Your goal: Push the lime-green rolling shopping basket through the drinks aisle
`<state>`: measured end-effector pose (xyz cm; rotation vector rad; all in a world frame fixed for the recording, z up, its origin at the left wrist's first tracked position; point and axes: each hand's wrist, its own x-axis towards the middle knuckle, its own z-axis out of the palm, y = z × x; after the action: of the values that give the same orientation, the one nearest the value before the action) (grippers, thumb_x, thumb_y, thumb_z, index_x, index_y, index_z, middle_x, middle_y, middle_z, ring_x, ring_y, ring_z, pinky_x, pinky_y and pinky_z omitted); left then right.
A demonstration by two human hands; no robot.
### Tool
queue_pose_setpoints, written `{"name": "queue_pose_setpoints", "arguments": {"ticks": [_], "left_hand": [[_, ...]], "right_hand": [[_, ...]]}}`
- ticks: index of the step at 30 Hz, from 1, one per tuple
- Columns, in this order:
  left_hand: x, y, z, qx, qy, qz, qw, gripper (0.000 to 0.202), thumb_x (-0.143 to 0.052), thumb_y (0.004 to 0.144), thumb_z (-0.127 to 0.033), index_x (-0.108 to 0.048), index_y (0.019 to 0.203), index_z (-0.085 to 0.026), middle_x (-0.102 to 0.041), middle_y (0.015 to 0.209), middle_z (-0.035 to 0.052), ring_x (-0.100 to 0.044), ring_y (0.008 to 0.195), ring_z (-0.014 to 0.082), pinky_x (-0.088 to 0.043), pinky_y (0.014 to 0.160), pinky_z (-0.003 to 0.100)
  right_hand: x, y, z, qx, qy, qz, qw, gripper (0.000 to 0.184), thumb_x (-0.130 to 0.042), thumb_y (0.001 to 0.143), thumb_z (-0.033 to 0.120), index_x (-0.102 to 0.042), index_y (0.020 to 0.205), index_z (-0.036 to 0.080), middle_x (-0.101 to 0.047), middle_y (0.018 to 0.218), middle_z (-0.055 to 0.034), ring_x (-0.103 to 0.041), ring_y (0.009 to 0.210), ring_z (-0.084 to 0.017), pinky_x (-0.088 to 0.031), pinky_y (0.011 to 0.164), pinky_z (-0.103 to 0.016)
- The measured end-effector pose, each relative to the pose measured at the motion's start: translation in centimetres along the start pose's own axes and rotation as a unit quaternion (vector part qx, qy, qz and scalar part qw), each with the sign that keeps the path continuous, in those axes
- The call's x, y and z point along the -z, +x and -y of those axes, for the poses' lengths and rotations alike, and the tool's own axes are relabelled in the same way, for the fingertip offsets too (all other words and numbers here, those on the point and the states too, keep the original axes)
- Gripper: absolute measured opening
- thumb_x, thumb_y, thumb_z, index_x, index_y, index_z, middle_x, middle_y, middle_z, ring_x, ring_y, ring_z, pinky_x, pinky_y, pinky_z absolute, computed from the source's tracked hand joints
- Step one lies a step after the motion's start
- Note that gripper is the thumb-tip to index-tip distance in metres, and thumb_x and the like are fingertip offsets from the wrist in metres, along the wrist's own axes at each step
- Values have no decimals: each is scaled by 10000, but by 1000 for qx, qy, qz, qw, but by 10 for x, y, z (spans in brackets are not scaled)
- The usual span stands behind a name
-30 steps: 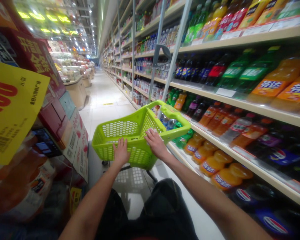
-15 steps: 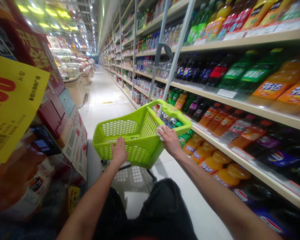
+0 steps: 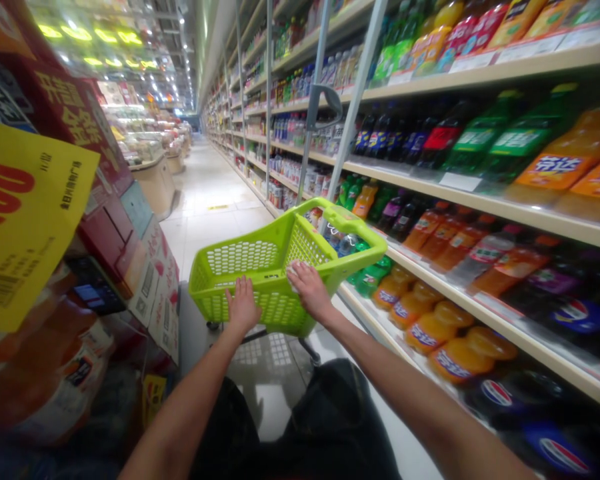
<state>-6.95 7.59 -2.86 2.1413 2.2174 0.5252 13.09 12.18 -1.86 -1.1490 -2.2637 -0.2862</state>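
A lime-green shopping cart (image 3: 260,263) with perforated sides stands side-on before my knees, its handle on the right. My left hand (image 3: 243,305) rests on the cart's near side, its fingers stretched over the rim. Just right of it, my right hand (image 3: 310,285) presses a crumpled white wipe (image 3: 293,269) against the same rim; whether it is tissue or cloth I cannot tell. Part of the wipe is covered by the fingers. Inside the cart no goods show.
Tall shelves (image 3: 500,190) of soda bottles line the right side. To the left rise stacked cartons (image 3: 155,287) and a yellow price sign (image 3: 30,220). A tiled aisle (image 3: 200,180) runs ahead past display counters. A grey metal post with a hook (image 3: 325,110) stands beyond the cart.
My right hand has slid left along the cart's near rim with the wipe, away from the handle and closer to my left hand. The left hand stays in about the same place.
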Motion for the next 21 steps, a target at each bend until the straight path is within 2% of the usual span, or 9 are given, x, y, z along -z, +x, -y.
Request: {"name": "queue_pose_setpoints", "arguments": {"ticks": [2,4,5,7,10,13,15,17,21], "left_hand": [[3,-3,-14,7,-101,-35,994,633,-500,743,-211,-335,1347,-121,-293,1449,147,-196,1358,265,-132,1091,531],[3,-4,-36,-4,-297,-50,953,506,-462,775,-209,-445,1276,-136,-410,1389,121,-307,1316,225,-210,1093,449],[3,-5,-48,-7,-426,-25,904,441,-452,790,-235,-507,1219,-152,-502,1315,106,-415,1247,210,-276,1070,413],[1,-5,-70,26,-651,24,758,369,-460,799,-316,-592,1107,-161,-616,1173,86,-528,1131,212,-356,1015,391],[0,-5,-84,89,-821,71,560,356,-570,728,-365,-635,990,-134,-675,1031,82,-582,1038,211,-400,963,352],[-1,-7,-78,121,-865,102,476,367,-681,630,-327,-642,942,-138,-694,930,59,-612,964,200,-431,909,313],[-2,-8,-70,127,-865,95,477,389,-712,605,-324,-643,941,-141,-696,886,47,-625,917,196,-445,875,304],[-1,-7,-62,136,-832,71,533,379,-699,630,-322,-641,954,-135,-696,868,49,-631,884,199,-457,845,311],[13,7,-32,134,-579,-102,798,376,-551,748,-163,-580,1123,-160,-659,1074,73,-585,1007,208,-427,907,339]], "right_hand": [[-2,-1,9,-5,32,-13,999,515,-380,758,29,-502,1245,143,-413,1377,-127,-289,1318,-226,-271,1054,-484],[0,-3,18,-24,68,-39,997,552,-396,740,53,-454,1284,130,-391,1390,-136,-284,1321,-234,-278,1054,-490],[1,-5,23,-37,89,-53,994,565,-404,740,77,-426,1303,122,-388,1390,-139,-291,1318,-236,-284,1055,-487],[2,-9,36,-77,131,-73,986,599,-411,750,131,-352,1345,95,-388,1388,-145,-312,1309,-234,-304,1057,-460],[5,-13,57,-149,186,-84,968,645,-392,766,176,-245,1384,64,-402,1379,-142,-355,1288,-219,-347,1045,-392],[7,-15,76,-133,265,-94,950,654,-373,766,175,-216,1399,120,-401,1389,-90,-357,1288,-197,-333,1057,-377],[6,-15,85,-93,325,-102,936,670,-379,756,172,-206,1404,155,-371,1410,-64,-331,1303,-189,-297,1080,-388],[3,-13,90,-70,356,-96,927,688,-382,753,172,-180,1410,164,-338,1428,-66,-318,1309,-187,-285,1085,-398],[-2,-9,78,-70,284,-85,953,707,-413,760,216,-148,1413,161,-319,1430,-111,-284,1321,-233,-280,1061,-482]]}}
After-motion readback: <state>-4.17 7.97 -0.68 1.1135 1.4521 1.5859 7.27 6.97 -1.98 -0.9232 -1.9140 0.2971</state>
